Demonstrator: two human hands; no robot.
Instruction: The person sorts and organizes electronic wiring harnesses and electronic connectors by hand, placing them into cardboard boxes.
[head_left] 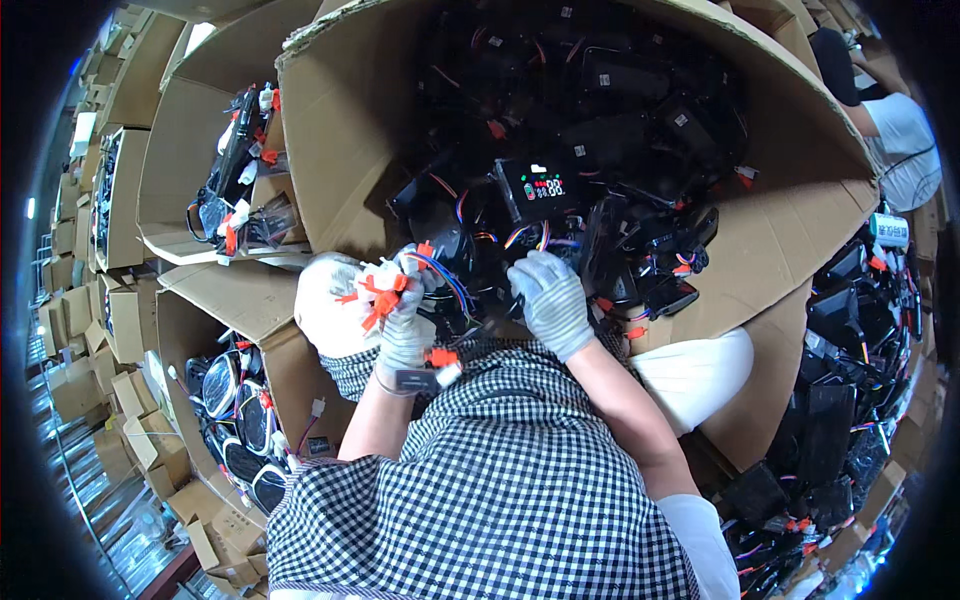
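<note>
My left hand (405, 335), in a pale knitted glove, is closed round a bunch of red and white plug connectors (380, 290). Coloured wires (447, 280) curve away from this bunch toward the right. Beside them, my right hand (552, 305), gloved too, has its fingers curled together; what they grip is hidden beneath them. Just beyond it a black display unit (538, 188) faces up, its screen lit in green, red and white. Thin multicoloured wires (530, 235) run from that unit down toward my right hand.
A large cardboard box (335, 130) full of black units surrounds my reach. Boxes with wired parts (235, 400) stand on the left. More black units (835, 410) are heaped on the right. Another person (895, 135) is at the far right.
</note>
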